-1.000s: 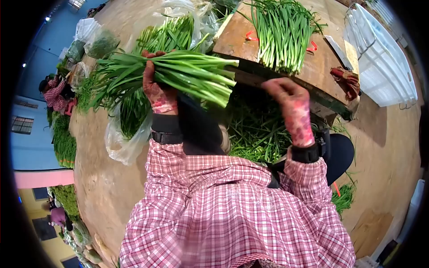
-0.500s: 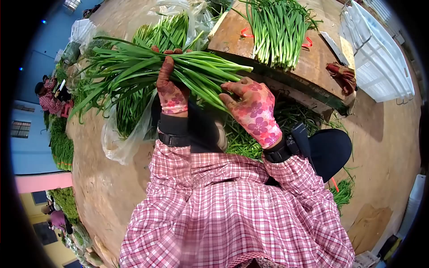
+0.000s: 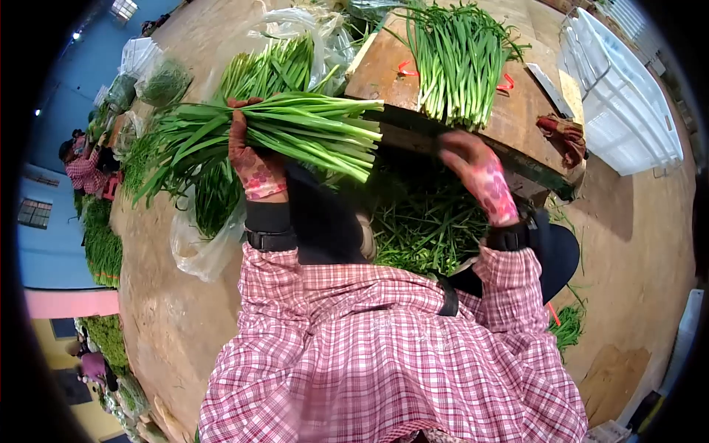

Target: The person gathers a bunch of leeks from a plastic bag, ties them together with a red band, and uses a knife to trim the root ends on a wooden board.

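My left hand (image 3: 257,159), in a flowered glove with stained fingers, is wrapped round a bunch of garlic chives (image 3: 317,129). The pale cut ends point right, fairly level with one another, and the long leaves droop left. Off to the right of these ends, my right hand (image 3: 480,173) hangs in the air by the near edge of a wooden block (image 3: 532,140). Motion blurs its loosely parted fingers, and nothing shows in them. Another pile of garlic chives (image 3: 458,66) lies on the block, with red ties (image 3: 506,83) under it.
A knife (image 3: 550,88) and a dark red cloth (image 3: 565,136) lie on the block. White crates (image 3: 624,96) stand to the right. Loose leaves (image 3: 421,221) cover the floor below. More chives sit in a plastic bag (image 3: 199,247) at left. Other people (image 3: 85,170) sit farther left.
My right hand has come off the bunch's ends and moved right and slightly up. My left hand has shifted left with the bunch, whose ends now look more even.
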`<action>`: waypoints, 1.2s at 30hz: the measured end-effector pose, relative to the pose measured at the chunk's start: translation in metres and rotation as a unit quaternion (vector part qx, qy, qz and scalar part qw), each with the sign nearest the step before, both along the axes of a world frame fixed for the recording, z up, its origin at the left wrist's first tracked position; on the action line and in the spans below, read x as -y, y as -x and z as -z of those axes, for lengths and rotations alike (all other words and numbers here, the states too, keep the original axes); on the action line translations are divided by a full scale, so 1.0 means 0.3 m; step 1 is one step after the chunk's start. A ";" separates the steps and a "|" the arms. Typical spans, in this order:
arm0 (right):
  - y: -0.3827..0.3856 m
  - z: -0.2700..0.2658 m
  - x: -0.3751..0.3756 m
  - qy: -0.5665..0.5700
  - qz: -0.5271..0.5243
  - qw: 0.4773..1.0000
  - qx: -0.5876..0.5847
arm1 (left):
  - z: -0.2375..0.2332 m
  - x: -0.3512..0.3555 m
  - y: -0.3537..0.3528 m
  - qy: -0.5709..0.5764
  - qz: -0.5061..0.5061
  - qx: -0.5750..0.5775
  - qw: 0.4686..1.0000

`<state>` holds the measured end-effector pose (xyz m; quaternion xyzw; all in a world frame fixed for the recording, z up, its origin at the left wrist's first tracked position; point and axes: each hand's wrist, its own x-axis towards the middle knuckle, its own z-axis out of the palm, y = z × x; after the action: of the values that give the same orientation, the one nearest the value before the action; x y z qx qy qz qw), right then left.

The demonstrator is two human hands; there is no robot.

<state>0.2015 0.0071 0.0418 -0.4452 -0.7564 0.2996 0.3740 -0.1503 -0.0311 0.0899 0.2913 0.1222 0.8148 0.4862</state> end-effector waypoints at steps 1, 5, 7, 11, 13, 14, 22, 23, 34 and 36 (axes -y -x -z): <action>0.078 -0.092 0.020 0.177 -0.045 0.968 -0.173 | 0.002 -0.001 -0.020 0.000 0.004 0.015 1.000; 0.235 -0.166 0.011 0.337 -0.193 0.850 -0.357 | -0.018 -0.004 -0.135 -0.022 0.040 0.005 0.999; 0.273 -0.136 0.005 0.404 -0.182 0.791 -0.421 | -0.012 -0.006 -0.154 -0.014 0.033 0.004 0.999; 0.251 -0.060 -0.009 -0.023 -0.164 0.986 -0.022 | 0.026 -0.013 -0.155 -0.007 0.022 0.018 1.000; 0.246 -0.031 -0.017 0.027 -0.156 0.987 -0.040 | 0.020 -0.003 -0.151 0.009 0.018 0.011 1.000; 0.222 -0.013 -0.019 0.060 -0.107 0.990 -0.063 | -0.002 0.013 -0.155 0.024 0.011 0.003 1.000; 0.161 0.026 -0.004 -0.026 -0.003 0.996 -0.088 | -0.008 -0.014 -0.023 0.040 -0.013 -0.069 0.997; 0.210 -0.045 0.020 0.183 -0.133 0.948 -0.225 | -0.010 -0.026 -0.045 0.068 -0.060 -0.105 0.990; 0.198 -0.043 0.077 0.266 -0.103 0.950 -0.129 | -0.012 -0.162 -0.139 0.254 -0.154 -0.003 0.955; 0.246 -0.060 0.081 0.379 -0.108 0.884 -0.253 | -0.040 -0.164 -0.171 0.277 -0.121 0.029 0.953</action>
<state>0.1275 -0.0171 0.0597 -0.3776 -0.5081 0.7042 0.3214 -0.0989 0.0179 0.1019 0.1051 0.3630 0.8096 0.4491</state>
